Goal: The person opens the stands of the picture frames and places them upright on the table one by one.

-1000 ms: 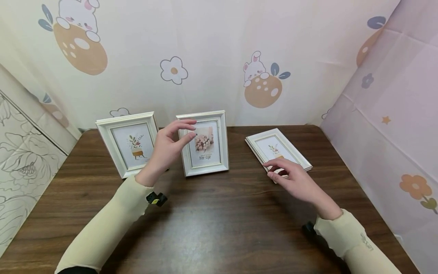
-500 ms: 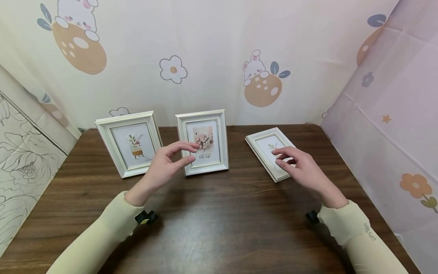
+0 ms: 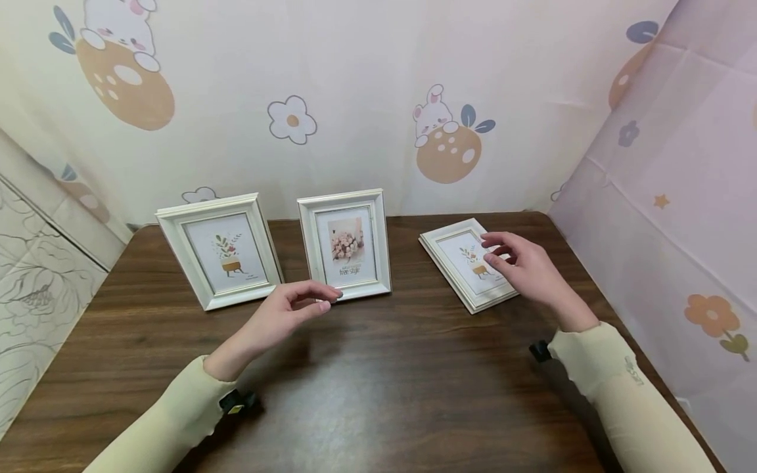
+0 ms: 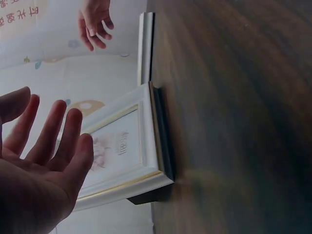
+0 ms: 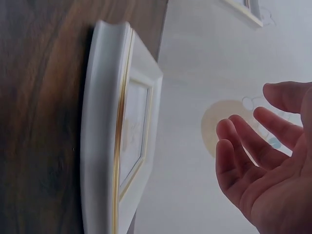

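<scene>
Brown table [image 3: 378, 387]; L hand [image 3: 278, 316] & R hand [image 3: 531, 270] half-open, empty; flat frame [image 3: 464, 261] at right prob. light, stiff, fragile: grip by edges

A dark brown wood-grain table [image 3: 367, 401] backed by a white fabric sheet [image 3: 355, 52] printed with pastel cartoons.
The sheet shows a white rabbit [image 3: 121, 29] atop a large orange-tan spotted fruit [image 3: 121, 89] with blue leaves at upper left, a white flower outlined in grey [image 3: 304, 121] near the middle, and, right of that, a smaller white rabbit [image 3: 432, 118] on a round orange-tan fruit [image 3: 443, 157]. On the right hangs a creased pale lilac sheet [image 3: 662, 263], bearing a grey-blue flower [image 3: 629, 133], a small orange star [image 3: 661, 200] and an orange flower with an olive-green leaf [image 3: 710, 314]. At far left, a white surface with grey line-drawn blooms [image 3: 35, 289] borders the table.
</scene>
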Motion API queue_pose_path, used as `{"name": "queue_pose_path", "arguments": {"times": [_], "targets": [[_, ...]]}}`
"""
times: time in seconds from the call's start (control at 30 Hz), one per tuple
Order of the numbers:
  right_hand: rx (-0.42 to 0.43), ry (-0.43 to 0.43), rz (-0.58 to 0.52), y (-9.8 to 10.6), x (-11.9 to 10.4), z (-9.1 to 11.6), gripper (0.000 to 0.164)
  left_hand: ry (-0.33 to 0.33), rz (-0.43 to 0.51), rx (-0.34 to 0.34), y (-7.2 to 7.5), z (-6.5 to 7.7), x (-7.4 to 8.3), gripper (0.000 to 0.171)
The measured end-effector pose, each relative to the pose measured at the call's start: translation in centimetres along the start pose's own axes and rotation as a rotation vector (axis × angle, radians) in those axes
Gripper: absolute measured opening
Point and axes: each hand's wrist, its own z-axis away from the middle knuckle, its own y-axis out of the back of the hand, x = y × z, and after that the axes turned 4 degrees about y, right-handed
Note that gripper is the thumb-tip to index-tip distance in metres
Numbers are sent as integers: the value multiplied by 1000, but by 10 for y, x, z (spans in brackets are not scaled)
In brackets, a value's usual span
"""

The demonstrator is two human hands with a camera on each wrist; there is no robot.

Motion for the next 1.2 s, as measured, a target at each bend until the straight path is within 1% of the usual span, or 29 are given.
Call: {"name": "queue_pose_path", "arguments": {"times": [0.13,0.3,0.4,0.5,0.63,0.73,0.83,0.97,1.07,1.2], "targets": [[-11,-53,12,4,7,-13,44,43,-39,-41,0,6,0,18],[-29,-115,8,9,14,-33,46,57,-88,-112,2,14,-2,20],[-42,-140,-3,9,19,-43,47,64,-135,-139,5,21,-6,21],[-56,-150,6,8,25,-51,45,82,-176,-131,10,26,-10,22],[-93,-180,38,5,37,-59,42,103,-221,-82,17,30,-16,24],[-122,-204,59,2,45,-67,43,106,-219,-50,22,32,-20,25],[-128,-211,82,-2,52,-75,43,106,-204,-29,27,34,-21,26],[-136,-220,67,-7,59,-84,43,105,-216,-6,32,37,-24,24],[-149,-230,57,-10,64,-89,45,116,-229,-17,35,38,-27,24],[-189,-250,67,-10,72,-95,48,131,-218,-92,37,38,-30,25]]}}
